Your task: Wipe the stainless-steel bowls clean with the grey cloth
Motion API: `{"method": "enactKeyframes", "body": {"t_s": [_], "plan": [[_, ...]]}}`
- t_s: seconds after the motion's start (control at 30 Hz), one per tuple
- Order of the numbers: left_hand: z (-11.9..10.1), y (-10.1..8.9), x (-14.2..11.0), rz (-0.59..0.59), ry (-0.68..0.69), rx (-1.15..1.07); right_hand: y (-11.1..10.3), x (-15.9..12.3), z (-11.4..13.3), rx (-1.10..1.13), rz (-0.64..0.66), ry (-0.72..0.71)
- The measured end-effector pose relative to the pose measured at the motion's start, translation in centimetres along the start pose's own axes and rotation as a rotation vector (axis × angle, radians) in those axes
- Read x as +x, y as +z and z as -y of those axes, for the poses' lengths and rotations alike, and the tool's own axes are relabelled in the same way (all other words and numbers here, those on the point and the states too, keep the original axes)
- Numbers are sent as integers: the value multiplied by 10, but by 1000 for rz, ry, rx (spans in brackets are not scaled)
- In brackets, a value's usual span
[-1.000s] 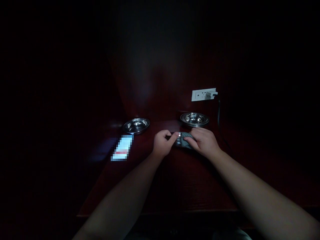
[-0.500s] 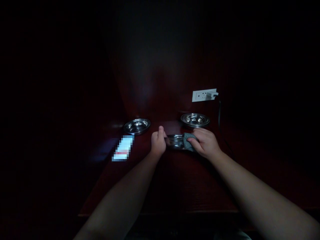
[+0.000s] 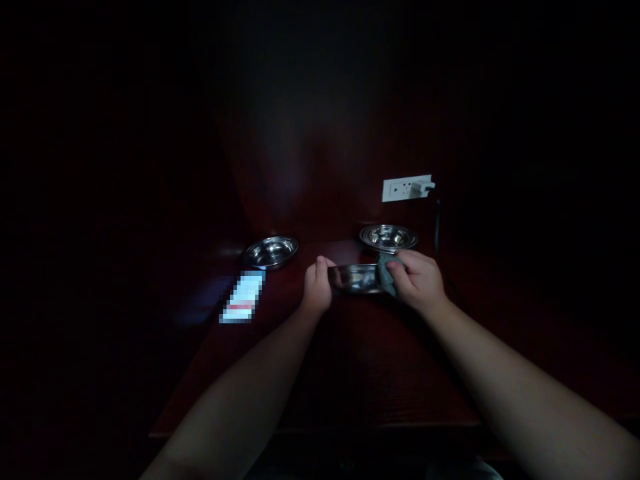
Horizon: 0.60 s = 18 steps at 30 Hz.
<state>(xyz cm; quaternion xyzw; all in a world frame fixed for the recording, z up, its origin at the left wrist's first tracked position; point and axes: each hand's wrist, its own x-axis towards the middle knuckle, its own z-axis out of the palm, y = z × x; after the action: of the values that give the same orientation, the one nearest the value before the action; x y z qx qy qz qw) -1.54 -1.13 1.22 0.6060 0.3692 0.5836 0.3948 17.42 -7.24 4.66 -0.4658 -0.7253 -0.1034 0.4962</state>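
Between my hands a shiny steel bowl [image 3: 354, 279] is held above the dark red table, its outer side facing me. My left hand [image 3: 318, 287] grips the bowl's left rim, thumb uppermost. A grey-green cloth [image 3: 389, 273] is bunched in my right hand [image 3: 420, 280], which is closed on it and presses it to the bowl's right side. The fingers behind the cloth are partly hidden.
A steel bowl [image 3: 271, 252] sits at the back left, and stacked steel bowls [image 3: 389, 237] at the back right. A lit, pixelated phone [image 3: 243, 298] lies left. On the wall, a socket [image 3: 407, 188] holds a plug with a hanging cable [image 3: 437, 223]. The table's front edge [image 3: 375, 424] is near me.
My right hand has slid the cloth a little to the right and up along the bowl's side. The bowl has tilted slightly, while my left hand keeps its grip.
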Motion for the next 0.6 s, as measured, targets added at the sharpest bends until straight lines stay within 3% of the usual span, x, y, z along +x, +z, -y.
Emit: {"method": "enactKeyframes", "body": {"t_s": [0.13, 0.23, 0.43, 0.6], "plan": [[-11, 0, -8, 34, 226, 182, 0, 1, -1, -91, 15, -74], [-19, 0, -12, 81, 306, 293, 0, 2, -2, -130, -4, -126], [-23, -1, -9, 74, 292, 440, 3, 1, -2, -128, -27, -240], [-17, 0, -6, 49, 214, 342, 4, 1, 0, -83, -15, -243]]}}
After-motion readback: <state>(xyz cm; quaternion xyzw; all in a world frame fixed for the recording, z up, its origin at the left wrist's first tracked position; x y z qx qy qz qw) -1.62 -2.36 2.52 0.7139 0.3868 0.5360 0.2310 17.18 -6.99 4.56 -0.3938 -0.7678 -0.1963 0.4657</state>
